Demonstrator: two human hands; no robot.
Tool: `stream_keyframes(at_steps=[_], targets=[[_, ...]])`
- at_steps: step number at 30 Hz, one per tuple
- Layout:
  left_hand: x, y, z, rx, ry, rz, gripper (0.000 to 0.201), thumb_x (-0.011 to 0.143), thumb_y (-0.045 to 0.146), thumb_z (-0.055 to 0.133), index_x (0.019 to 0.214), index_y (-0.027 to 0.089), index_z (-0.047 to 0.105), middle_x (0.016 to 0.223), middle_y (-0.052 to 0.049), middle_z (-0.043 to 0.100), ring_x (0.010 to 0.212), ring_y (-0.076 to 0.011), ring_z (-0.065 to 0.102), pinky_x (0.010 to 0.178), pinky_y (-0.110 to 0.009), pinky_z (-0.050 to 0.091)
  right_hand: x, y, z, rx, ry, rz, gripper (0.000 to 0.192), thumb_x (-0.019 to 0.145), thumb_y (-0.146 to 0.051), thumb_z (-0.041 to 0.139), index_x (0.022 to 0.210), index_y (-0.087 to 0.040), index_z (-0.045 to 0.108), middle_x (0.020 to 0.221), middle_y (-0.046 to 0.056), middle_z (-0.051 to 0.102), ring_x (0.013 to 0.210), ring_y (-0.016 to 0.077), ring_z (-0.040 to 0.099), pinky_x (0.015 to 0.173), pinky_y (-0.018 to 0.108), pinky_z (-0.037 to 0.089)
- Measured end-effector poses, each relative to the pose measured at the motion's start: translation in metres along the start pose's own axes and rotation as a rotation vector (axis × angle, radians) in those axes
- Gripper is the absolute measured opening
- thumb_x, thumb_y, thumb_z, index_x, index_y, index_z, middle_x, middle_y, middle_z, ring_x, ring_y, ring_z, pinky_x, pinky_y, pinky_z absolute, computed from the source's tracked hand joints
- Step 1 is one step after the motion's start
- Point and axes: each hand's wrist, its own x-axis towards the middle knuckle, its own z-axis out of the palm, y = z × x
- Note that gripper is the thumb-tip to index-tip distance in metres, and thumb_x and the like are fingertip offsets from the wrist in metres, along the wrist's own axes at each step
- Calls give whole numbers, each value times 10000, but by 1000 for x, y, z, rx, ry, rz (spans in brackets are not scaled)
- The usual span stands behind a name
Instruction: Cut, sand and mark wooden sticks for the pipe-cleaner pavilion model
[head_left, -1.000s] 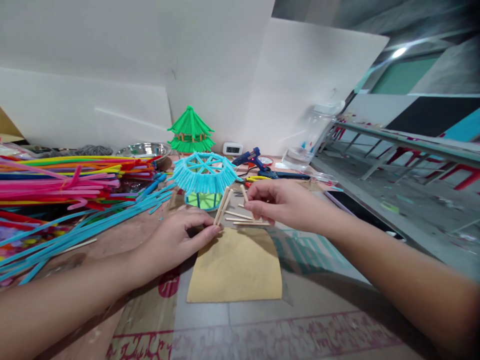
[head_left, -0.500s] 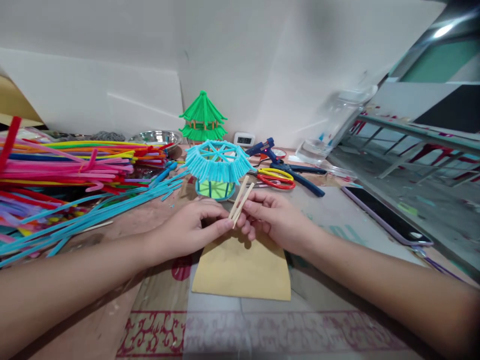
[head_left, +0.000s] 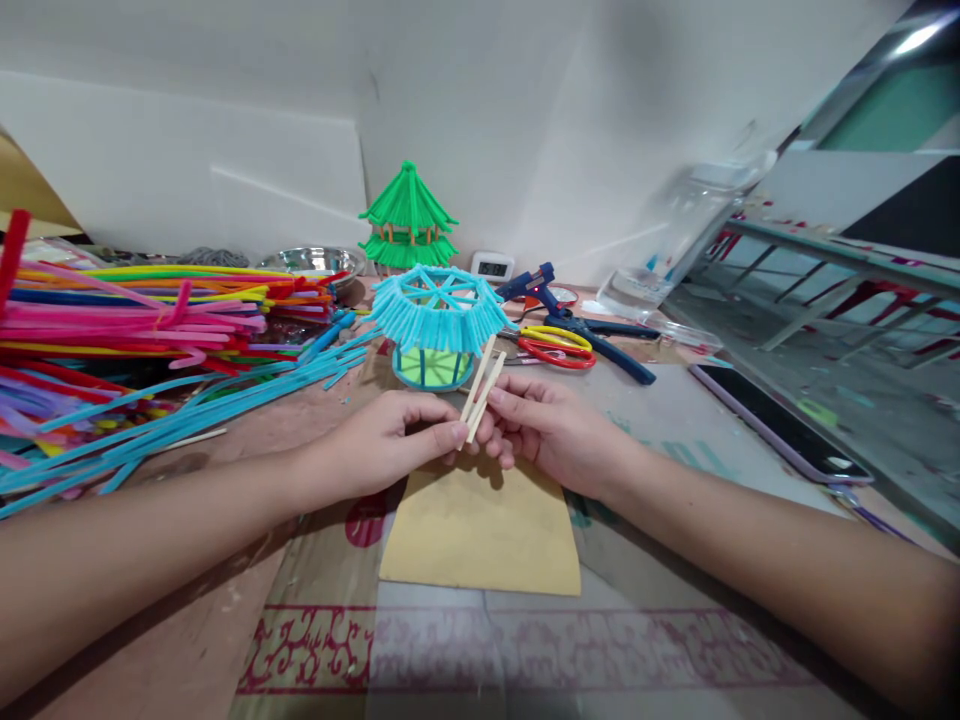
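My left hand (head_left: 390,445) and my right hand (head_left: 551,435) meet over a tan card (head_left: 480,535) on the table. Together they pinch a small bundle of thin wooden sticks (head_left: 481,385) that points up and away. Just behind the sticks stands a blue pipe-cleaner pavilion (head_left: 437,320) with a light green base. A green pavilion model (head_left: 407,220) stands further back by the wall.
A big heap of coloured pipe cleaners (head_left: 135,320) and long blue ones (head_left: 187,415) fills the left. Behind lie a metal bowl (head_left: 311,260), a small clock (head_left: 491,267), a blue glue gun (head_left: 529,285), scissors (head_left: 559,348). A phone (head_left: 780,420) lies right.
My right hand lifted sticks off the table and brought them to the bundle in my left hand. Both hands now grip it together. The view shifted slightly.
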Motion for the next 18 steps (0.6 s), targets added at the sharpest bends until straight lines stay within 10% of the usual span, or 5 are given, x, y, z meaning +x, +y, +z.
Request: stream_keyframes(at_steps=[18], targets=[[-3, 0, 4, 326, 6, 206, 247, 954, 331, 523, 897, 190, 718, 874, -30, 718, 877, -175, 630, 820, -295, 458, -14, -2, 17, -567, 106, -222, 293, 841, -455, 676, 831, -163, 700, 637, -21, 593, 541, 79, 510, 467, 189, 379]])
